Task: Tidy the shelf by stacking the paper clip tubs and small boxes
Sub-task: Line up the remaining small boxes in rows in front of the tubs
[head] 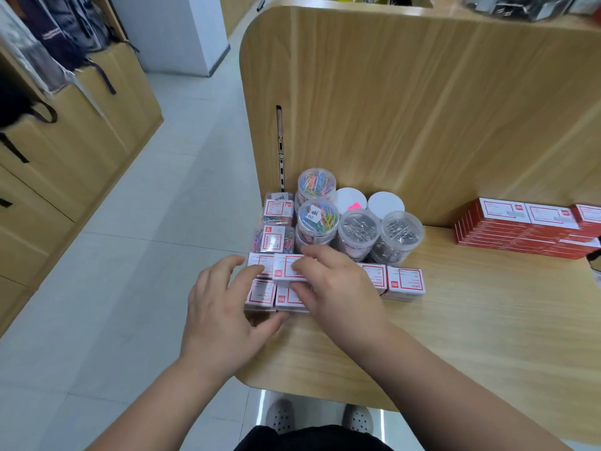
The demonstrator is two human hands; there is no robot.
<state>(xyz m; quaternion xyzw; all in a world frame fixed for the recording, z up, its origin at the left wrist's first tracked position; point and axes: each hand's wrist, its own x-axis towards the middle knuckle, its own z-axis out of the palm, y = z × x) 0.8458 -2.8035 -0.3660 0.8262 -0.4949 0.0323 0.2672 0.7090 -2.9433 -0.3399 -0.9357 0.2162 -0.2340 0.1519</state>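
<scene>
The small boxes (405,283) are flat and white, each with a red-framed label and a red mark at one corner. They lie in rows at the near left corner of the wooden shelf (455,320). One of them, the top box (284,270), sits higher than its neighbours.

The right grip (335,288) pinches this top box. Its fingers curl over the far edge and its thumb presses the near edge, so the box shows at 10 o'clock from the knuckles. The left grip (224,307) is at 8 o'clock of that box. Its fingers are bent, with the tips at the left boxes and the thumb by the front row. Whether it holds anything cannot be told.

At 12 o'clock of both grips, just behind the boxes, stand clear round tubs. Two tubs of coloured clips (317,219) are on the left and two tubs of silver clips (359,227) on the right, touching one another. Two white lids (385,203) show behind them. At 11 o'clock, square clear cases (276,239) of coloured clips stand beside the tubs. Well apart at 2 o'clock, against the back panel, lies a stack of red boxes (520,232).
</scene>
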